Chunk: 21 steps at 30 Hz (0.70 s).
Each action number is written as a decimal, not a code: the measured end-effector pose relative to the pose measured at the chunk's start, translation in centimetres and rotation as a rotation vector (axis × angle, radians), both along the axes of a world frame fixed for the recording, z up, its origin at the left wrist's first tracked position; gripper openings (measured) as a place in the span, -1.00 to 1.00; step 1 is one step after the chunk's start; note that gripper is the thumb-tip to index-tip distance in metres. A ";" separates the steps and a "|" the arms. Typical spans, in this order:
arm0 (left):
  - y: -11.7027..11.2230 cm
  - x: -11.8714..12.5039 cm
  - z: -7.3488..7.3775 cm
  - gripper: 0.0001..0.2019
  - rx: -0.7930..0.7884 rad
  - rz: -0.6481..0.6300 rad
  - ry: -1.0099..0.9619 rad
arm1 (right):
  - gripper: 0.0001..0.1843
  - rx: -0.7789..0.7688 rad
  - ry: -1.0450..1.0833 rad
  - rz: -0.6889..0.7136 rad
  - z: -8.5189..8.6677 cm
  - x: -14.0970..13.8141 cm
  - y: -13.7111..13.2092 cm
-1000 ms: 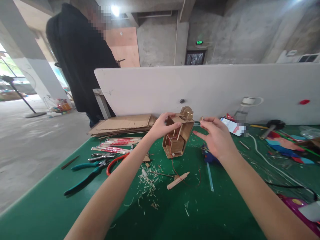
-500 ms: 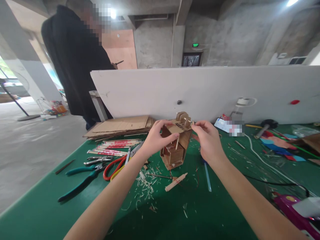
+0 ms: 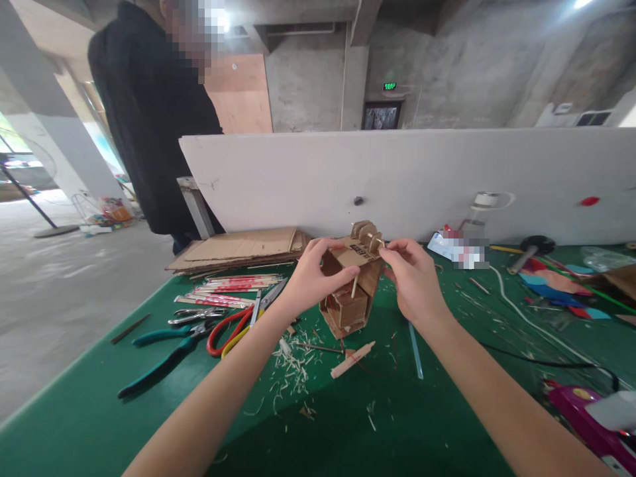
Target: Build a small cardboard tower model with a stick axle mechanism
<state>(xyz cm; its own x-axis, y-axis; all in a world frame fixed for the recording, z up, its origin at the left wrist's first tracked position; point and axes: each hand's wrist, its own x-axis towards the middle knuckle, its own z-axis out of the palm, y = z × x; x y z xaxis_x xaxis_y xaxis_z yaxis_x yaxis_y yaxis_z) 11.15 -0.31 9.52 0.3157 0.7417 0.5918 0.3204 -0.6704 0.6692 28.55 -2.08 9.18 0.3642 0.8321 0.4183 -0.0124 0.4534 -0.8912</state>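
A handmade cardboard box model (image 3: 354, 308), open at its near side, stands on the green table. Its printed top flap (image 3: 358, 250) carries round cardboard discs (image 3: 365, 230) threaded on a thin wooden stick. My left hand (image 3: 318, 268) grips the flap, thumb at the near edge and fingers over the top. A second small stick (image 3: 354, 286) pokes out below that thumb. At the right end of the disc stick, my right hand (image 3: 410, 271) is closed in a pinch; the fingertips hide most of what they hold.
Left lie teal-handled pliers (image 3: 161, 364), scissors (image 3: 228, 331) and wrapped sticks (image 3: 233, 285). Stacked cardboard (image 3: 243, 248) is behind. Wood shavings (image 3: 293, 371) and a pale wooden piece (image 3: 352, 360) lie in front. A white cable (image 3: 521, 318) runs right; a white panel (image 3: 298, 179) bounds the back.
My right fingertips have come slightly closer to the discs along the stick. The left hand keeps its hold on the flap. The view has shifted a little.
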 end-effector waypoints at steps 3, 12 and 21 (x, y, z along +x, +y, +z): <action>-0.1 0.0 0.0 -0.60 -0.001 0.003 0.003 | -0.84 0.004 -0.017 -0.010 -0.1 0.0 0.1; -0.2 0.0 0.0 -0.57 -0.019 -0.004 0.011 | -0.85 -0.044 -0.049 -0.023 0.4 0.2 -0.1; 0.0 0.0 -0.3 -0.57 -0.020 -0.005 -0.003 | -0.85 -0.074 -0.078 -0.018 0.4 0.1 -0.2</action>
<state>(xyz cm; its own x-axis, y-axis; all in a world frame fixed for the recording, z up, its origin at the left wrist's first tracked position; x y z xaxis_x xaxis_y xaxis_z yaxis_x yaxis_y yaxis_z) 11.11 -0.28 9.23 0.3179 0.7517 0.5779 0.3155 -0.6586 0.6831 28.68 -2.29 9.58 0.3478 0.8556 0.3834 0.0654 0.3857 -0.9203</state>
